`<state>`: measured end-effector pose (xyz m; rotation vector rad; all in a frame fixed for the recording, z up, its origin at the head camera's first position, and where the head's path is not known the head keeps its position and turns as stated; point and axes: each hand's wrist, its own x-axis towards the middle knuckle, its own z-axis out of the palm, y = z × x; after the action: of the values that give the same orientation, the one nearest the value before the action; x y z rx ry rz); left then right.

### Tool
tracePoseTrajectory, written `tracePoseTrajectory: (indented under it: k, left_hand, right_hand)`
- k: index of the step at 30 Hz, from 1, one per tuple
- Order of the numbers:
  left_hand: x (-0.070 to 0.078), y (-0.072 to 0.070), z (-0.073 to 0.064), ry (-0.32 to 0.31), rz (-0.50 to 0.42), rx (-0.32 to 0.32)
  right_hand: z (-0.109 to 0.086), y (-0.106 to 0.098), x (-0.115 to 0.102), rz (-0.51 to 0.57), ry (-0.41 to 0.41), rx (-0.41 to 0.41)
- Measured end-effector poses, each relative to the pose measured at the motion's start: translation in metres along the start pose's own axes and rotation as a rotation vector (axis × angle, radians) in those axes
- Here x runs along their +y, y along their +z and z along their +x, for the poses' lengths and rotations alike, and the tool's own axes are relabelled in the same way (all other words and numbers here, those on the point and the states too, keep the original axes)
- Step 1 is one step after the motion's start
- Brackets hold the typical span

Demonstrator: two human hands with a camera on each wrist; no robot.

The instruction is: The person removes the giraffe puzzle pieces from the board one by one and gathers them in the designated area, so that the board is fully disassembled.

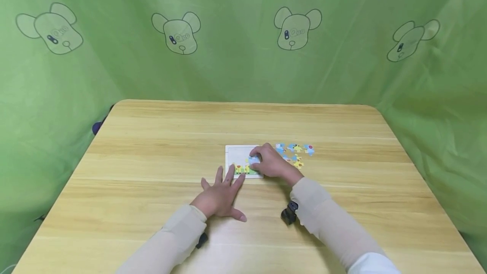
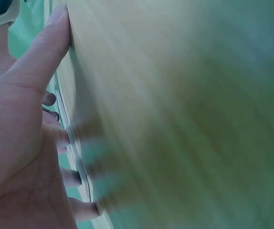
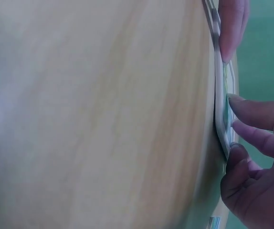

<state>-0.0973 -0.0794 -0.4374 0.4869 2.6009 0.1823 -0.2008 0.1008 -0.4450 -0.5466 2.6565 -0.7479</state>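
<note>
A white-framed jigsaw puzzle board (image 1: 236, 153) lies on the table, its lower strip filled with green and yellow pieces (image 1: 238, 169). My right hand (image 1: 273, 162) reaches over the board's right side. Between its thumb and index finger it pinches a light blue puzzle piece (image 1: 253, 160), low over the board. In the right wrist view the thumb (image 3: 251, 112) and fingers come down right at the board's surface. My left hand (image 1: 220, 195) is spread flat with fingertips on the board's near edge; its thumb (image 2: 41, 52) sticks out to the side.
Several loose puzzle pieces (image 1: 298, 163), blue and yellow, lie right of the board, some partly behind my right hand. The wooden table (image 1: 160, 138) extends all round. A green curtain (image 1: 236, 75) with bear-head drawings hangs behind it.
</note>
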Motion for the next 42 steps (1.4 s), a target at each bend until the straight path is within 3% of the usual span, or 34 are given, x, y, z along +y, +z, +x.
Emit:
tracePoseTrajectory:
  k: [23, 42]
  left_hand:
    - [0.0, 0.0003, 0.0011, -0.002, 0.01, 0.003]
    - [0.0001, -0.0004, 0.0005, 0.002, 0.007, 0.005]
  right_hand:
    - [-0.0034, -0.0015, -0.003, 0.001, 0.011, 0.024]
    - [-0.0041, -0.0031, -0.0034, 0.016, -0.029, 0.038]
